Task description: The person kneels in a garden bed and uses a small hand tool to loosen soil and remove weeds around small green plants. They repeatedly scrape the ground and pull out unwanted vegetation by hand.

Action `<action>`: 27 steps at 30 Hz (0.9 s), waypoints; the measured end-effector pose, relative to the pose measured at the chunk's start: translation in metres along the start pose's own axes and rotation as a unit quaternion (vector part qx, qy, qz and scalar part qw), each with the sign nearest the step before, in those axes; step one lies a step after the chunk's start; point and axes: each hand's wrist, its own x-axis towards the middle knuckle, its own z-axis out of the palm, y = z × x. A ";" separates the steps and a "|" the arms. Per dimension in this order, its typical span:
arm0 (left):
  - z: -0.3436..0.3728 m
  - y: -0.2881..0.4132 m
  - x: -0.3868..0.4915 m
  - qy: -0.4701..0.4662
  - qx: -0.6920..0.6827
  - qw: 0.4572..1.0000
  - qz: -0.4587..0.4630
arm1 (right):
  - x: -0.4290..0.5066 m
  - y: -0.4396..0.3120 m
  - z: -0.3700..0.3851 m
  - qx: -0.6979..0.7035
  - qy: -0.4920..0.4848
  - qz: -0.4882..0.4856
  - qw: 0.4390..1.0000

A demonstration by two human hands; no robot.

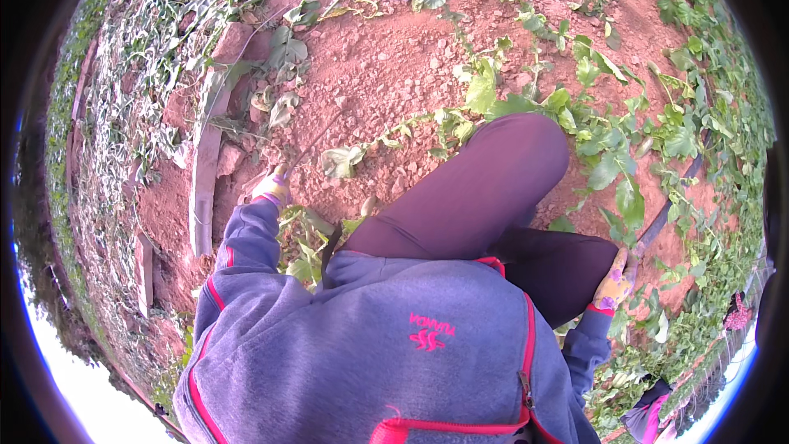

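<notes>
My left hand (274,188), in a pale glove with purple marks, is low over the reddish soil (382,68). Its fingers close around the near end of a thin dark rod (317,139), which slants forward and right to the ground. Whether the rod is a tool or a stem is unclear. At the outer side of my bent right knee (573,265) is my right hand (616,280), in a matching flowered glove. Its fingertips lie among green leaves (629,197), close to a dark flat strip (656,222); any grip there is hidden.
A narrow pale beam (203,185) lies left of my left hand, beside wilted foliage (179,43). Leafy stems (487,92) trail before my raised knee (530,142). Dense green plants (721,105) stand at right. Part of another person (650,410) shows at lower right.
</notes>
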 end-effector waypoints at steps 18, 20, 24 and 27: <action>0.036 0.037 0.010 0.051 -0.020 0.998 -0.040 | -0.003 -0.017 0.002 0.002 0.018 -0.042 0.999; 0.028 0.045 0.013 0.137 -0.052 0.988 -0.056 | -0.003 -0.016 0.002 -0.001 0.031 -0.061 0.998; 0.024 0.061 0.020 0.295 -0.271 0.913 0.076 | -0.003 -0.015 0.002 -0.001 0.021 -0.051 0.999; 0.036 0.060 0.017 0.242 -0.093 0.966 0.013 | -0.003 -0.014 0.002 0.010 0.025 -0.056 0.998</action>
